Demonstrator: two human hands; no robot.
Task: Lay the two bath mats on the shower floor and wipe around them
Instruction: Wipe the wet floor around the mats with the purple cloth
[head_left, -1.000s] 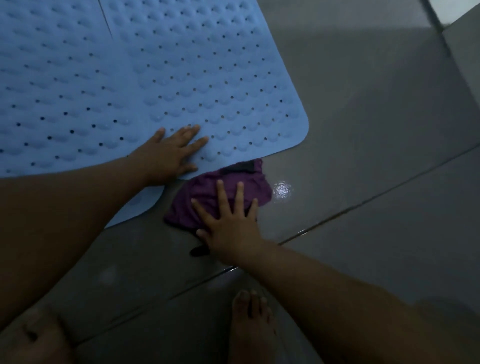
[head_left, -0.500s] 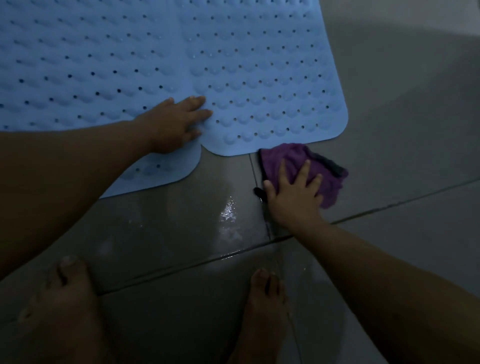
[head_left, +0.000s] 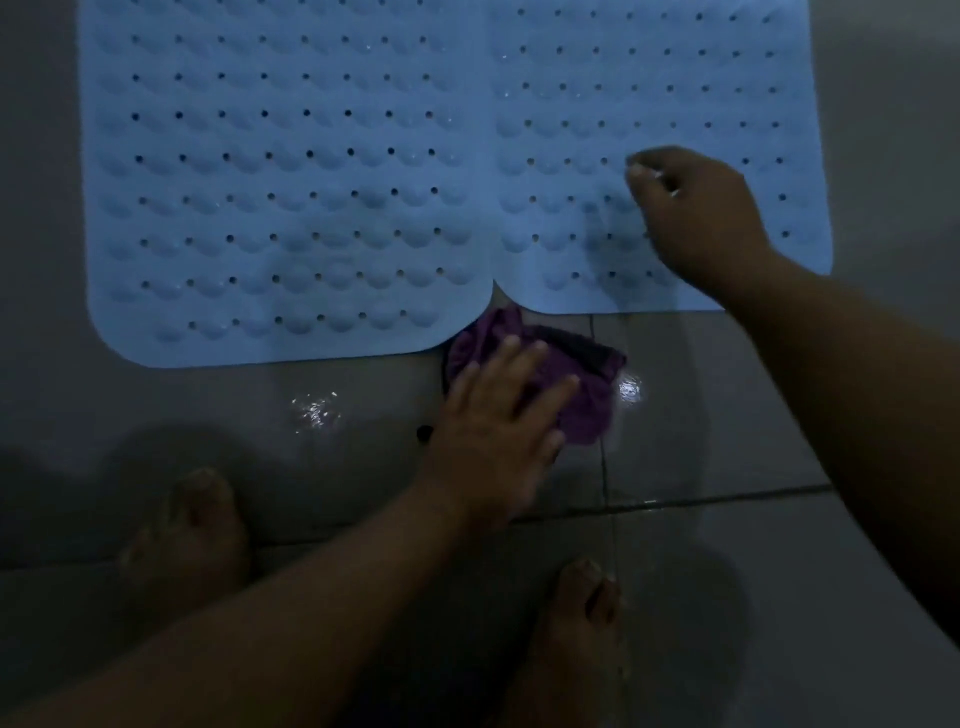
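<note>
Two light-blue perforated bath mats lie side by side on the grey tile floor, the left mat (head_left: 285, 182) and the right mat (head_left: 597, 78) meeting along a seam. A purple cloth (head_left: 589, 402) sits on the tile just below that seam, touching the mats' front edges. My left hand (head_left: 493, 431) presses flat on the cloth, fingers spread and pointing up-right. My right hand (head_left: 696, 213) rests on the right mat with its fingers curled down, slightly blurred; nothing shows in it.
My bare feet stand on the tile in front, the left foot (head_left: 192, 525) and the right foot (head_left: 587, 613). Wet glints (head_left: 314, 408) shine on the floor by the cloth. A small dark spot (head_left: 425, 432) lies beside my left wrist. Dark grout lines cross the tiles.
The hands have swapped: the cloth was under my right hand and is now under my left. My right hand has moved onto the right mat. The view has shifted, showing both mats fully.
</note>
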